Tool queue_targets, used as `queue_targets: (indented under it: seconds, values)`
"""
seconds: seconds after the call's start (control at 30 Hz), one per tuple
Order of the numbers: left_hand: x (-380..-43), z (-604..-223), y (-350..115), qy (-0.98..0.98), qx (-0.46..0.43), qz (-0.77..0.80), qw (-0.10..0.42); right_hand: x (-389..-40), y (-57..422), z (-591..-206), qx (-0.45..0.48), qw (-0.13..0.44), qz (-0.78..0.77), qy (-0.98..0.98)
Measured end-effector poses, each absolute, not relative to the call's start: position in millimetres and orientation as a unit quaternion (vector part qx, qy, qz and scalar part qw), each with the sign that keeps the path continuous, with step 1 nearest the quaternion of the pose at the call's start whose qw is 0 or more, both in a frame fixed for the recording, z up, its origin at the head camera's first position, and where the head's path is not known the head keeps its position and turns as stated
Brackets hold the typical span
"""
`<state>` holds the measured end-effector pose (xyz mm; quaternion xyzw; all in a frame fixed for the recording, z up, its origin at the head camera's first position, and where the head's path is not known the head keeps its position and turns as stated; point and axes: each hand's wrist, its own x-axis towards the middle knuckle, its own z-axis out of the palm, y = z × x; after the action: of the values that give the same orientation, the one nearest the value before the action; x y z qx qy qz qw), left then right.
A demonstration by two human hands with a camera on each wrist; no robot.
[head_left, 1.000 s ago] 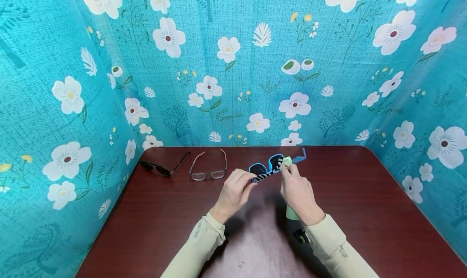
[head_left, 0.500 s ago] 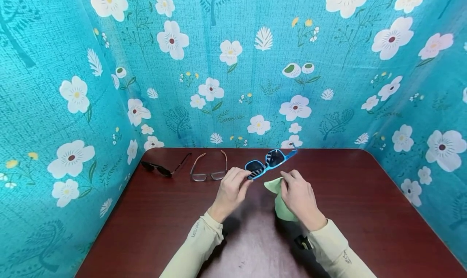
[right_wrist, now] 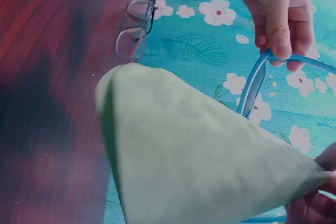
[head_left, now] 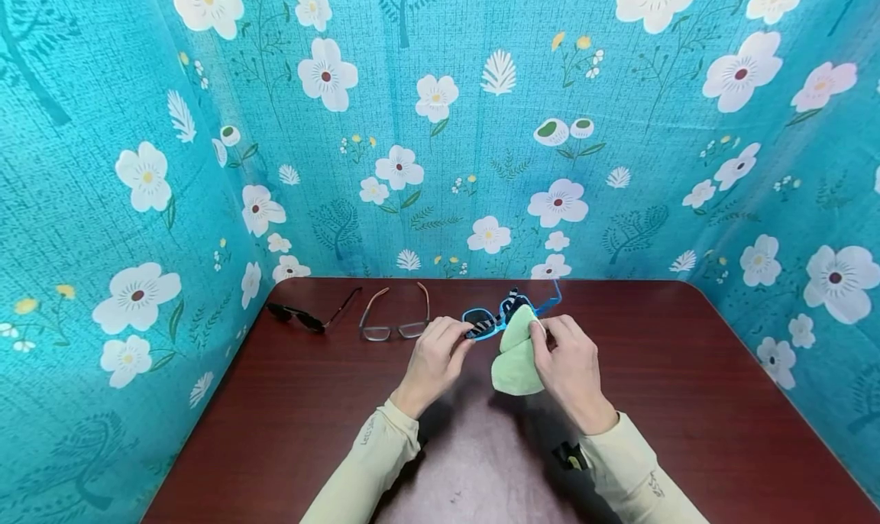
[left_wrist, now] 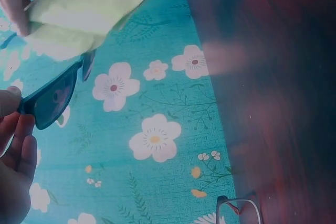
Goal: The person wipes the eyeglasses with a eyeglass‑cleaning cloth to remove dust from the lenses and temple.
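Note:
A pair of blue-framed sunglasses (head_left: 483, 322) with a black-and-white striped temple is held up over the table. My left hand (head_left: 433, 363) pinches its left end between thumb and fingers, as the left wrist view also shows at a dark lens (left_wrist: 55, 98). A pale green cloth (head_left: 517, 367) hangs from my right hand (head_left: 569, 367), whose thumb and fingers pinch it. In the head view the cloth covers part of the right lens; whether it touches the lens I cannot tell. The cloth (right_wrist: 194, 150) fills much of the right wrist view.
Clear eyeglasses (head_left: 394, 332) with brown temples lie unfolded on the dark red table (head_left: 309, 402). Dark sunglasses (head_left: 296, 318) lie left of them. A blue flowered curtain (head_left: 440, 127) surrounds the table's back and sides.
The right hand drew the cloth down off the sunglasses, then brought it back up in front of the right lens, spread wider. The left hand keeps its hold, having tilted the sunglasses slightly.

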<state>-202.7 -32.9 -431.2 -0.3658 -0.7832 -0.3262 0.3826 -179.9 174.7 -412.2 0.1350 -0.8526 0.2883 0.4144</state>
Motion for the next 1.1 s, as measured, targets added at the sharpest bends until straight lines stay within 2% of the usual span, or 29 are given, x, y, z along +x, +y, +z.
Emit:
queue_targets:
  seconds: [0.2, 0.47, 0.87, 1.1]
  values:
    - [-203, -435, -27, -0.776, -0.374, -0.327, 0.387, -183, 163, -412, 0.197, 0.446, 0.267, -0.831]
    - [-200, -433, -20, -0.754, -0.382, -0.359, 0.396, -184, 153, -419, 0.261, 0.424, 0.197, -0.845]
    - [-202, -435, -18, -0.74, -0.37, -0.376, 0.418, -180, 145, -424, 0.331, 0.404, 0.2, -0.829]
    - [-203, -435, -18, -0.735, -0.375, -0.374, 0.423, -181, 146, -421, 0.33, 0.408, 0.165, -0.835]
